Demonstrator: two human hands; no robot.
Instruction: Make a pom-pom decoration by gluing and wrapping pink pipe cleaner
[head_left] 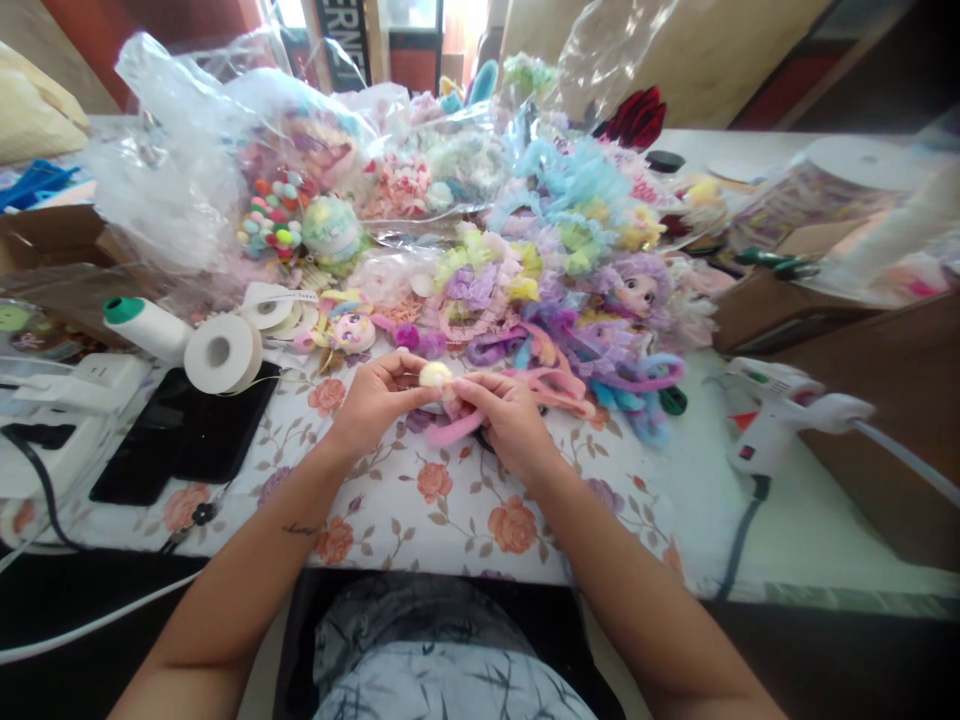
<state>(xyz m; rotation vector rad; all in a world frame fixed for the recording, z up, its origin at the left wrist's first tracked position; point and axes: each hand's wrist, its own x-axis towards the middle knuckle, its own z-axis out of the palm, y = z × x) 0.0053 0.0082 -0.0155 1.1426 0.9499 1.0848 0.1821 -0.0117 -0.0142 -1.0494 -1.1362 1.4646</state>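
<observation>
A small pale yellow fluffy ball (435, 375), like a pom-pom, is held up between my two hands over the flowered tablecloth (409, 530). My left hand (379, 400) pinches it from the left with thumb and fingertips. From the other side, my right hand (510, 412) closes its thumb and index finger at the ball's edge. A pink fuzzy strip (456, 430) hangs beneath the right fingers; whether they grip it too is hard to see. Just beyond my hands lie dark purple pom-poms (407, 335) and pink and purple fuzzy strips (547, 385).
Doll heads (641, 288), frilly fabric and plastic bags (180, 150) pile up behind. On the left are a ribbon roll (223, 353), a thread cone (146, 327), a black phone (217, 430) and a power strip (56, 420). A corded glue gun (780, 410) stands right, beside cardboard boxes (885, 430).
</observation>
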